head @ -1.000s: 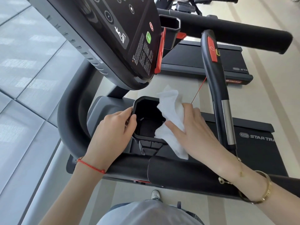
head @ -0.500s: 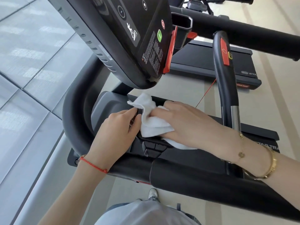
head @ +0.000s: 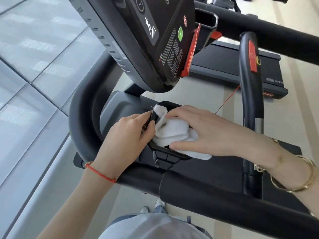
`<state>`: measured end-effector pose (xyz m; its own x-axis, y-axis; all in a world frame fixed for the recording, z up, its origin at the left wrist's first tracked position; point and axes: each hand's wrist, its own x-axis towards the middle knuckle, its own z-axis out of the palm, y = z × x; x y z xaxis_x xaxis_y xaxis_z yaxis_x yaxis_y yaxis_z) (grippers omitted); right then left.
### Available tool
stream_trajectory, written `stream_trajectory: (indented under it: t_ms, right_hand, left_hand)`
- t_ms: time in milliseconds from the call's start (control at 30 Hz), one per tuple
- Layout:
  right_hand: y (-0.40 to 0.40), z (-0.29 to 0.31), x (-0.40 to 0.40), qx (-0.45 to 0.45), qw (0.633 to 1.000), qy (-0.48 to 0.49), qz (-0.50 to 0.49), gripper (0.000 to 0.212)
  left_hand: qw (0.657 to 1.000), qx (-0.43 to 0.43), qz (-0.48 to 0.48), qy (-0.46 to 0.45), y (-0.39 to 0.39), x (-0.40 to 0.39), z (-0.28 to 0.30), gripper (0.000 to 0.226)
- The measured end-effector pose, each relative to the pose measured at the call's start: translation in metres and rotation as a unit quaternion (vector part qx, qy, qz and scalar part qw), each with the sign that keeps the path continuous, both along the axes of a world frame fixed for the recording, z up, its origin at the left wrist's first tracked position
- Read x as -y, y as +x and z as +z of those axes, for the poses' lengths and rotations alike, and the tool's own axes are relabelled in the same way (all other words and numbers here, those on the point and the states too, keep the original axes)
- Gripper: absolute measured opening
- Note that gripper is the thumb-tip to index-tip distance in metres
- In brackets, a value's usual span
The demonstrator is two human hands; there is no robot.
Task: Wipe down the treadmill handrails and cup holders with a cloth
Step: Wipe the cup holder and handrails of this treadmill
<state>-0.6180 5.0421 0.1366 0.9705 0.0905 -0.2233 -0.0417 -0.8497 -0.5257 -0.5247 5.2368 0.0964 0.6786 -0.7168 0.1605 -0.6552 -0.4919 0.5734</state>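
— My fingers first: on my right hand [head: 205, 128] they lie nearly straight and spread over the white cloth [head: 174, 133], pressing it down into the cup holder [head: 165, 150]; the thumb runs along the near rim. On my left hand [head: 127, 135] they curl round the holder's left edge, thumb and forefinger pinching the rim to steady it.

— And where is the cloth exactly?

— Bunched in the holder's mouth, one corner poking up at the far rim, a flap draped over the near rim onto the dark tray. From the head camera, the only view, the holder's floor is hidden under it.

— So how do you do this bit well?

— I'd say push the wad to the bottom, sweep round the walls, then drag along the rim. The curved handrail [head: 82, 128] on my left and the upright grip [head: 252, 94] on my right look like they need wiping afterwards.
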Motion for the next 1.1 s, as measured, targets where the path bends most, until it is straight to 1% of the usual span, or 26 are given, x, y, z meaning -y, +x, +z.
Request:
stream_trajectory:
  t_ms: [67,133,233,267,300,400,567,667,733,833,900,1033,1100]
  right_hand:
    - [0.001,0.0,-0.002,0.017,1.0,0.0,0.003,0.057]
    - [0.004,-0.004,-0.006,0.039,0.999,-0.026,0.009,0.059]
    - [0.011,-0.012,-0.01,0.06,0.997,-0.055,0.008,0.041]
    - [0.012,-0.015,-0.013,0.053,0.996,-0.067,0.01,0.038]
    - [0.013,-0.018,-0.016,0.045,0.996,-0.074,0.018,0.04]
    - [0.015,-0.024,-0.019,0.022,0.994,-0.101,0.039,0.051]
    - [0.026,-0.028,-0.017,-0.019,0.98,-0.187,0.073,0.051]
    - [0.032,-0.028,-0.021,-0.048,0.971,-0.214,0.089,0.054]
    - [0.033,-0.028,-0.022,-0.066,0.97,-0.217,0.086,0.05]
    - [0.032,-0.03,-0.023,-0.08,0.967,-0.227,0.083,0.036]
    - [0.03,-0.027,-0.024,-0.072,0.966,-0.233,0.084,0.031]
    - [0.027,-0.026,-0.022,-0.003,0.975,-0.212,0.068,0.033]
    - [0.029,-0.029,-0.023,0.01,0.974,-0.218,0.066,0.036]
  left_hand:
    - [1.0,0.008,-0.001,0.001,-0.001,0.0,0.0,0.027]
    - [1.0,0.008,0.0,0.002,-0.002,0.0,-0.001,0.027]
    - [1.0,-0.004,0.003,0.001,-0.002,-0.001,-0.001,0.026]
    - [1.0,-0.009,0.004,-0.003,-0.002,-0.001,0.0,0.026]
    - [1.0,-0.013,0.005,-0.006,-0.003,-0.001,0.0,0.026]
    - [1.0,-0.014,0.006,-0.009,-0.004,0.0,0.001,0.027]
    - [1.0,-0.008,0.01,-0.008,-0.004,0.001,-0.001,0.025]
    - [1.0,-0.005,0.017,-0.008,-0.003,0.001,0.0,0.026]
    - [1.0,-0.013,0.017,-0.01,-0.003,0.0,-0.001,0.027]
    - [1.0,-0.011,0.014,-0.013,-0.003,0.0,-0.002,0.026]
    - [1.0,-0.005,0.017,-0.015,-0.002,0.0,-0.002,0.025]
    - [1.0,-0.004,0.013,-0.005,-0.003,0.0,-0.002,0.028]
    - [1.0,0.0,0.01,0.001,-0.003,0.0,-0.003,0.03]
